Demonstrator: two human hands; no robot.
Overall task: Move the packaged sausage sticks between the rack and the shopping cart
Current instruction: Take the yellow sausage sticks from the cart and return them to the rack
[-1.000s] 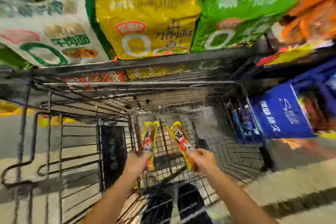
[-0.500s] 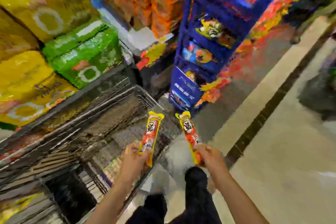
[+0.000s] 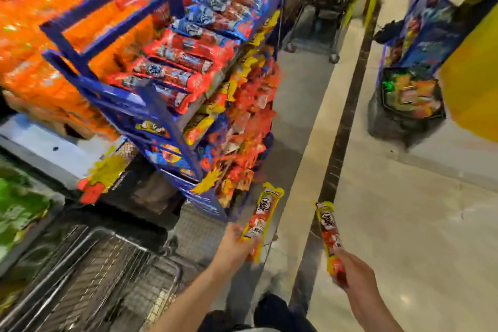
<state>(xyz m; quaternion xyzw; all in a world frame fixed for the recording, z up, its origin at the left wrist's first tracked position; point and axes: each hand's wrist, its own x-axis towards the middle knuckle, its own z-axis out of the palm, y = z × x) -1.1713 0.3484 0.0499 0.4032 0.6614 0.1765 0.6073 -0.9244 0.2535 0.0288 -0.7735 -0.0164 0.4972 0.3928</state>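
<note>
My left hand (image 3: 234, 244) grips the lower end of a yellow and red sausage stick packet (image 3: 262, 217), which points up toward the blue rack (image 3: 164, 116). A second, matching packet (image 3: 328, 234) is held at its lower end by my right hand (image 3: 353, 271), over the pale floor. Both packets are upright and slightly tilted. The blue rack stands ahead and left, its tiers full of red, blue and yellow sausage packs. The wire shopping cart (image 3: 107, 272) sits at lower left, to the left of both hands.
Orange bags (image 3: 40, 48) are stacked left of the rack, and green bags (image 3: 18, 213) lie at the far left. A dark floor strip (image 3: 342, 127) runs up the aisle. A black basket of goods (image 3: 407, 105) and another display stand at the right. A second cart (image 3: 318, 24) is far ahead.
The view has swung right, from the cart to the blue rack. Both hands have carried their packets out of the cart and over the floor in front of the rack.
</note>
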